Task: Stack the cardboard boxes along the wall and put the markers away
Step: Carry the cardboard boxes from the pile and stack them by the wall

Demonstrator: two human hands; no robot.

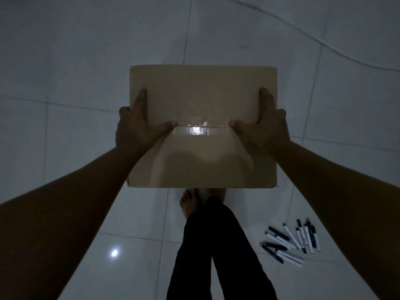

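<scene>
A closed brown cardboard box [201, 94] with shiny tape along its top seam is held in front of me above the floor. My left hand [138, 124] grips its left side, thumb and a finger lying on the top. On the opposite edge my right hand [265, 124] holds the box the same way. A loose heap of several markers [291, 241], black and white, lies on the floor at the lower right, apart from both hands.
White floor tiles [65, 61] spread all around in dim light. A thin cable [324, 43] runs across the floor at the upper right. My dark-trousered legs and a bare foot [190, 202] are below the box. A light spot [114, 253] reflects at lower left.
</scene>
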